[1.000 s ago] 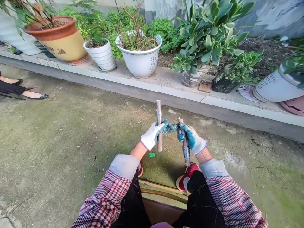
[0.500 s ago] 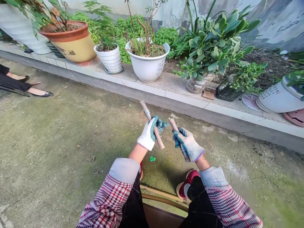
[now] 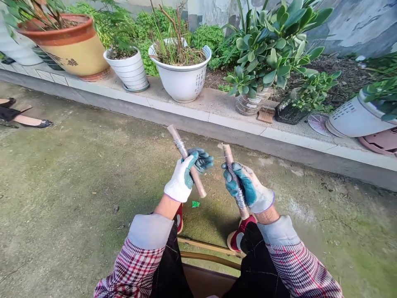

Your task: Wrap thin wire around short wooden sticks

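One wire-wrapped stick [image 3: 185,155] in the left hand [image 3: 181,180] and another wire-wrapped stick [image 3: 230,163] in the right hand [image 3: 248,188] are now well apart at the centre of the frame, with a wider gap between the hands than a second ago, when they nearly met. The left stick now leans further toward the upper left, and its silver wire coil [image 3: 180,146] sits above the fist. The left fingers [image 3: 192,162] are clenched around the stick, their teal coating showing against the white glove. The right stick tilts the opposite way, with its top toward the upper centre and its coil [image 3: 240,199] below the hand. The right fingers [image 3: 228,179] curl around it in a firm grasp. Any wire between the sticks is too fine to make out. Below the hands lie a small green scrap [image 3: 195,204] and the toes of red shoes [image 3: 238,236]. At the upper left, a co-worker's black flat shoe [image 3: 44,123] rests on the mossy concrete ground [image 3: 77,174], and potted plants line the ledge [image 3: 186,111].
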Demonstrator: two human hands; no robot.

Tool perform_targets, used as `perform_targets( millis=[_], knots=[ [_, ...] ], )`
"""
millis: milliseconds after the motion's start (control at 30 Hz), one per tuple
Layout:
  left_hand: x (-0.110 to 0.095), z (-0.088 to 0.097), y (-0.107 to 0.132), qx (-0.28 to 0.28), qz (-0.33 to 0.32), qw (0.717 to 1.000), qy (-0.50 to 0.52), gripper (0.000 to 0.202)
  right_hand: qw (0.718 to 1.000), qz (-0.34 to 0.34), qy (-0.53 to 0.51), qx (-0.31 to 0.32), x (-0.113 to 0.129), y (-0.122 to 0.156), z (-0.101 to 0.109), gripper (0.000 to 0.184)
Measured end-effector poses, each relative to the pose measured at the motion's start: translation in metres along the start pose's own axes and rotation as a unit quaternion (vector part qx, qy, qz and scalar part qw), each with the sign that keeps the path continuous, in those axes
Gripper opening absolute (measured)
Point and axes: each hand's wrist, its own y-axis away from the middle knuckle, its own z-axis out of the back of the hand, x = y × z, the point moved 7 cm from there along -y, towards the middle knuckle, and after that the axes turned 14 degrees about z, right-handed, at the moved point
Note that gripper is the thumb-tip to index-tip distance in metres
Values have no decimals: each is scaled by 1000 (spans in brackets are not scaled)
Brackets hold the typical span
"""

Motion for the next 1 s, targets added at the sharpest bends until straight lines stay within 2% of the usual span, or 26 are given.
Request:
perform_targets(
  millis=[133, 267, 333, 467, 567, 767, 900, 1000],
  knots=[
    [2, -1, 3, -29, 39, 995, -89, 35, 997, -29, -74, -2, 0, 2, -1, 36],
    [3, -4, 7, -53, 31, 989, -131, 32, 992, -48, -112, 24, -3, 7, -6, 34],
    [6, -8, 9, -40, 35, 988, -147, 32, 988, -52, -136, 57, -3, 13, -13, 34],
    [19, -18, 12, 22, 61, 979, -193, 30, 975, -66, -177, 115, -1, 28, -27, 33],
    [21, -21, 14, 47, 71, 972, -217, 30, 980, -57, -151, 116, -2, 31, -29, 35],
    [6, -24, 27, 77, 55, 976, -198, 37, 994, -2, -80, 73, 0, 22, -21, 32],
    [7, -27, 35, 58, 62, 975, -205, 28, 998, 19, -32, 54, 5, 21, -17, 31],
    [7, -29, 37, 43, 50, 981, -181, 35, 999, 12, 15, 39, 7, 24, -15, 29]
  ],
)
